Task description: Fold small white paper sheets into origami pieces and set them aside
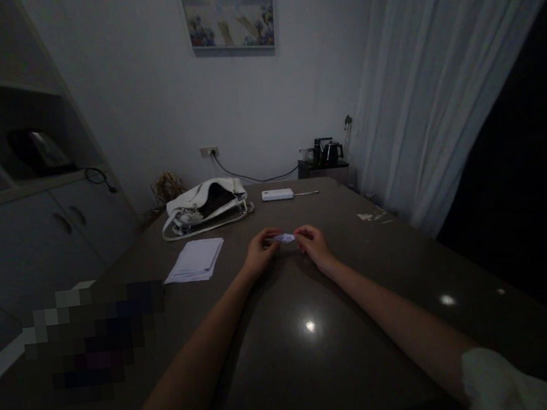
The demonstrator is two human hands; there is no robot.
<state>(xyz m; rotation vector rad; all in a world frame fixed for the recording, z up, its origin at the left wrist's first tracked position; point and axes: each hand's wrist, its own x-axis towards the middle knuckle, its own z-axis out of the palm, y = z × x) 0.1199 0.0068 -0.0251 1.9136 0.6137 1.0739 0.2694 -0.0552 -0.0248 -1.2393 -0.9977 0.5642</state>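
A small folded piece of white paper (286, 238) is held between my two hands, just above the table (293, 374). My left hand (261, 251) pinches its left end with thumb and fingers. At the opposite end, the fingertips of my right hand (313, 242) are closed on the paper. The fold looks pointed at the ends, but it is too small and dim to make out its exact shape. To the left of my left hand lies a stack of white paper sheets (195, 260), slightly fanned.
A white handbag (209, 206) with its top gaping sits behind the stack. Beyond my hands lies a white power bank (277, 195) with a short cable. Paper scraps (372, 216) lie to the right. A dark kettle (331, 152) stands past the table's far edge.
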